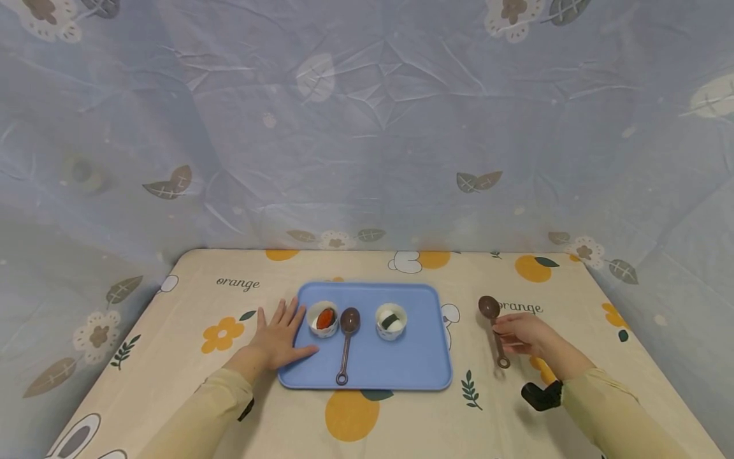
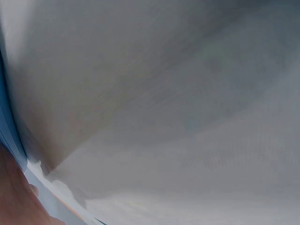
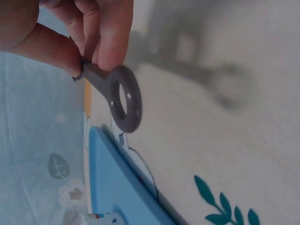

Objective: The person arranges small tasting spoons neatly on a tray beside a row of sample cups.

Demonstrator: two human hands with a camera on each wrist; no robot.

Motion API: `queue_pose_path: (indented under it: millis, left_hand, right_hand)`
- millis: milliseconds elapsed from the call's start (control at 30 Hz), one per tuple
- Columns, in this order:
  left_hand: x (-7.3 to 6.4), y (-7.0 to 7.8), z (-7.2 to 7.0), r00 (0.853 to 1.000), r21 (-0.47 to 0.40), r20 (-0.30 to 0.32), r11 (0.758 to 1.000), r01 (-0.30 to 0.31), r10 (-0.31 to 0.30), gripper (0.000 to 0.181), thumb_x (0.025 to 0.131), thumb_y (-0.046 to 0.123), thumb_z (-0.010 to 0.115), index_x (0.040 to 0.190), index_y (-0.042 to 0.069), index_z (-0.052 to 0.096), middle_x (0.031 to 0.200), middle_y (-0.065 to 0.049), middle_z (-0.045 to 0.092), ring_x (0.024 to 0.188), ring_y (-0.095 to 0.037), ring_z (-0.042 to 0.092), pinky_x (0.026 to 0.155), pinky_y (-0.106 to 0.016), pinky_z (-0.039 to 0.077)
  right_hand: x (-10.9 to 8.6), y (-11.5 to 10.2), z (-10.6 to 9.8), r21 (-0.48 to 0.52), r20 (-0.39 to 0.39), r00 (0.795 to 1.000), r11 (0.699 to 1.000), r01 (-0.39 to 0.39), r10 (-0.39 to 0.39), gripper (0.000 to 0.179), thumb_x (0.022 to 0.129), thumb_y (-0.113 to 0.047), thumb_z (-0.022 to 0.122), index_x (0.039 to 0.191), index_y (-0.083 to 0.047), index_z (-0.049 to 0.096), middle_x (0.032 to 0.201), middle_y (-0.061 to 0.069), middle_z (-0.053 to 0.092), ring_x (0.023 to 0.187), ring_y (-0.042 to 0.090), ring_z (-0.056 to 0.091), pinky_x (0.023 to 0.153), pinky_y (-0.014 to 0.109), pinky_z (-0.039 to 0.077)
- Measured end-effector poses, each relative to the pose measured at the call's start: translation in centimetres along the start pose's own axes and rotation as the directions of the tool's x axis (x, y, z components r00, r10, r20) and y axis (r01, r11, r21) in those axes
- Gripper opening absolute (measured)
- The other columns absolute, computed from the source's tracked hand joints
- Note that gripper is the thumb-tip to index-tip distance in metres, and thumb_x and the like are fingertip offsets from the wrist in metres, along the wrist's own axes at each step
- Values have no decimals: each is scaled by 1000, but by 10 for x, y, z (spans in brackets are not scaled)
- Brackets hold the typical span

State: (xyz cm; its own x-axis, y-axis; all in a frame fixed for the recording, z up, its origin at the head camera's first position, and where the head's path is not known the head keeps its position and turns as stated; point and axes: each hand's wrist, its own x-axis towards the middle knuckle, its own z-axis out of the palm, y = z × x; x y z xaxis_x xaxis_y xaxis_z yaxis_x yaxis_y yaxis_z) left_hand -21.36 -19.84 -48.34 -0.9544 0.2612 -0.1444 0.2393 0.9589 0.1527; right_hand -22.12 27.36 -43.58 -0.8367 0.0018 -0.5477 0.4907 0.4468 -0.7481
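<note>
My right hand (image 1: 525, 335) pinches the handle of a brown spoon (image 1: 489, 307) to the right of the blue tray (image 1: 418, 370). In the right wrist view, the ring end of that spoon (image 3: 125, 99) sticks out past the fingertips, above its shadow on the cloth. My left hand (image 1: 275, 341) rests with spread, straight fingers at the tray's left edge, the thumb lying over the rim. On the tray lies a second brown spoon (image 1: 346, 347), between a white cup (image 1: 312, 322) holding an orange-topped sushi piece (image 1: 325, 318) and another cup (image 1: 403, 326) holding a white piece with a dark band (image 1: 390, 320).
A cream tablecloth (image 1: 229, 389) with oranges, leaves and lettering covers the table. Behind and at both sides hangs a grey-blue patterned curtain (image 1: 355, 159). A black wrist strap part (image 1: 541, 396) shows by the right sleeve.
</note>
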Motion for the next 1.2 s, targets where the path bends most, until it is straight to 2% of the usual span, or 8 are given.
queue_pose_path:
  millis: [533, 833, 1200]
  left_hand:
    - [-1, -1, 0, 1000, -28, 0, 999, -19, 19, 100, 79, 70, 48, 146, 0, 23, 155, -22, 11, 142, -45, 7, 105, -71, -4]
    - [3, -4, 7, 1000, -5, -14, 1000, -13, 13, 98, 80, 67, 51, 147, 2, 21, 156, -20, 9, 143, -44, 6, 106, -71, -3]
    - [-2, 2, -4, 1000, -2, 10, 1000, -1, 1, 95, 82, 64, 52, 147, 1, 22, 156, -21, 10, 143, -44, 7, 106, -71, -1]
  right_hand:
    - [-6, -14, 6, 3, -20, 1000, 1000, -8, 8, 39, 93, -13, 54, 126, 7, 48, 89, 4, 62, 80, 15, 57, 69, 24, 54]
    - [-12, -22, 4, 25, 17, 1000, 1000, 14, -15, 39, 93, -13, 52, 125, 9, 47, 88, 2, 63, 80, 14, 57, 69, 24, 54]
    - [-15, -34, 3, 38, 50, 998, 999, 31, -33, 42, 94, -13, 52, 128, 9, 44, 94, 5, 65, 78, 12, 57, 69, 22, 54]
